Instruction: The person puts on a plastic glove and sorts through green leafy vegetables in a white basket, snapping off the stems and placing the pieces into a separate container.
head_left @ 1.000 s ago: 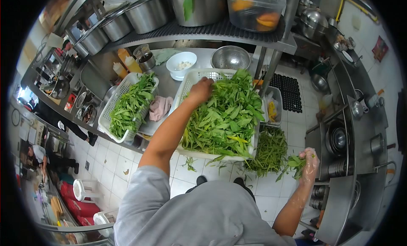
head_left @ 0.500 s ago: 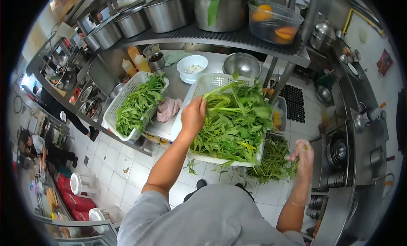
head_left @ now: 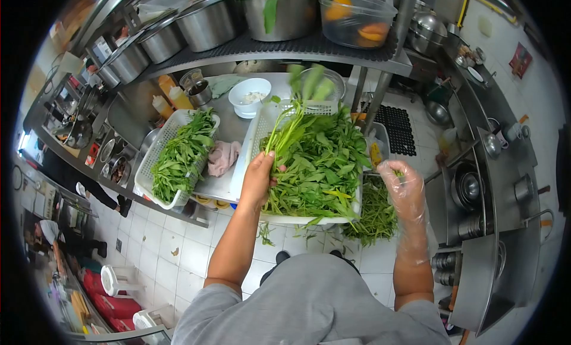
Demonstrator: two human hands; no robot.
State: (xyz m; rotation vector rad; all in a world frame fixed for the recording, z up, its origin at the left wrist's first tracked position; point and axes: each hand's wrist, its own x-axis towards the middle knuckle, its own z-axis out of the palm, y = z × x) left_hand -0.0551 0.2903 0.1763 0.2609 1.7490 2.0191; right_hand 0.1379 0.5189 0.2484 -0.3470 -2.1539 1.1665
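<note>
My left hand (head_left: 258, 177) is closed round the stems of a bunch of leafy greens (head_left: 288, 131), whose blurred leaves point up and away over the far rim of the large white basket (head_left: 270, 216). More greens (head_left: 321, 172) fill that basket. To the right, my right hand (head_left: 402, 187) wears a clear plastic glove; its fingers are curled, with a bit of green at the fingertips that is too small to make out. Below it lies a heap of cut stems (head_left: 375, 211). A smaller white basket (head_left: 144, 177) of greens stands at the left.
A pink cloth (head_left: 223, 157) and a white bowl (head_left: 250, 97) lie on the steel table. Above is a shelf (head_left: 226, 56) with pots and a clear tub (head_left: 358, 24). Steel counters line the right side. Other people stand at the far left, beyond white stools (head_left: 116, 281).
My left hand has moved down and left, and the bunch has swung from pointing right to pointing up. My gloved right hand has risen and moved left. The whole view has shifted slightly.
</note>
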